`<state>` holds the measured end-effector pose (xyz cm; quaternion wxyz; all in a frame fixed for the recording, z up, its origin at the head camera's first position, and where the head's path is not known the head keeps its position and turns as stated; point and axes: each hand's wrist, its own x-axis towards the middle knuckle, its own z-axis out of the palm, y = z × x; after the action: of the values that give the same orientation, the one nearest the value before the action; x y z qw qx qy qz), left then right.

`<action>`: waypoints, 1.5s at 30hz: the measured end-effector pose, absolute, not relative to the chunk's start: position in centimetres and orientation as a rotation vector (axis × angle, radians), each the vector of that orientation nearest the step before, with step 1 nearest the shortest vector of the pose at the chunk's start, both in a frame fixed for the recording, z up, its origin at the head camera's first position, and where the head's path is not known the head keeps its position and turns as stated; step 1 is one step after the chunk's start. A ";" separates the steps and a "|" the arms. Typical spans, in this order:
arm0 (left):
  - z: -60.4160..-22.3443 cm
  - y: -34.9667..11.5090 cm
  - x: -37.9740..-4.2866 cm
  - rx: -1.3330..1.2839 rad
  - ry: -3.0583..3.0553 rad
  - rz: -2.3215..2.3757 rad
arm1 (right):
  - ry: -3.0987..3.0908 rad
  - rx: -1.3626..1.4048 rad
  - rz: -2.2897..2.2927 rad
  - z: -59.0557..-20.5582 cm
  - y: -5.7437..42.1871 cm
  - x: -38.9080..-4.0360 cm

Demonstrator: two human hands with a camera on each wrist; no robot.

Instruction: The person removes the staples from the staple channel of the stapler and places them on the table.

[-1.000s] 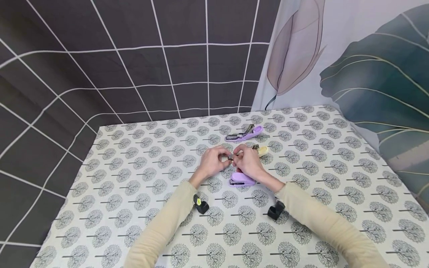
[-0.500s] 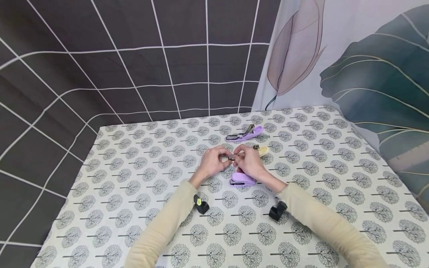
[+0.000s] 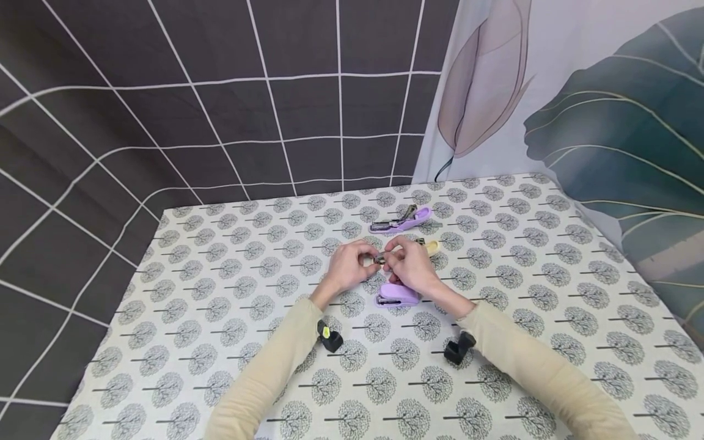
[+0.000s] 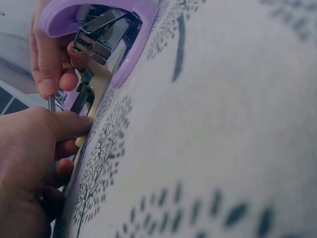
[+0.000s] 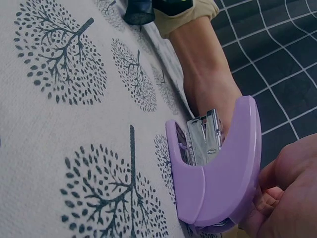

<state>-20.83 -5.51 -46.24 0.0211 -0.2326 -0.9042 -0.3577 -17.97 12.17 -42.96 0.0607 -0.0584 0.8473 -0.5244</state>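
Observation:
My left hand [image 3: 348, 266] grips the front end of a pale yellow stapler [image 4: 101, 78], which lies opened on the cloth. Thumb and fingers of my right hand [image 3: 409, 264] pinch a thin grey strip of staples [image 4: 51, 103] just above that stapler; its lower end is hidden behind the left hand. In the head view, the yellow stapler's handle [image 3: 432, 247] sticks out beyond the right hand. A closed purple stapler [image 3: 397, 295] stands nearer, close below the right hand. Behind the hands lies a second purple stapler [image 3: 400, 221] with its top swung open.
A cloth with a tree print [image 3: 264, 366] covers the table. A dark curtain with white grid lines [image 3: 302, 104] hangs at the back and left. A leaf-patterned curtain [image 3: 632, 140] hangs at the right.
My right hand has shifted very slightly, its wrist moving a little to the right and nearer. The left hand and both purple staplers stay where they were.

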 end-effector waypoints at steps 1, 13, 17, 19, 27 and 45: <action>-46.3 -5.5 -20.8 -0.722 -2.804 -1.109 | 2.564 -0.175 -1.592 -42.9 12.2 -18.0; -46.6 -5.5 -21.1 -0.727 -2.797 -1.124 | 2.509 -0.188 -1.663 -41.5 13.0 -17.7; -46.7 -5.5 -21.2 -0.737 -2.787 -1.129 | 2.484 -0.204 -1.701 -40.9 13.3 -17.6; -46.7 -5.6 -21.2 -0.740 -2.782 -1.126 | 2.476 -0.207 -1.709 -40.7 13.4 -17.5; -46.7 -5.6 -21.1 -0.743 -2.781 -1.141 | 2.448 -0.165 -1.712 -40.0 14.0 -17.5; -46.6 -5.6 -21.0 -0.741 -2.792 -1.113 | 2.447 -0.172 -1.816 -39.0 16.1 -17.5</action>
<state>-21.00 -5.58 -46.62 0.0231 -0.2395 -0.9017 -0.3594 -17.47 16.15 -38.97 0.0447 -0.0562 0.8010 -0.5944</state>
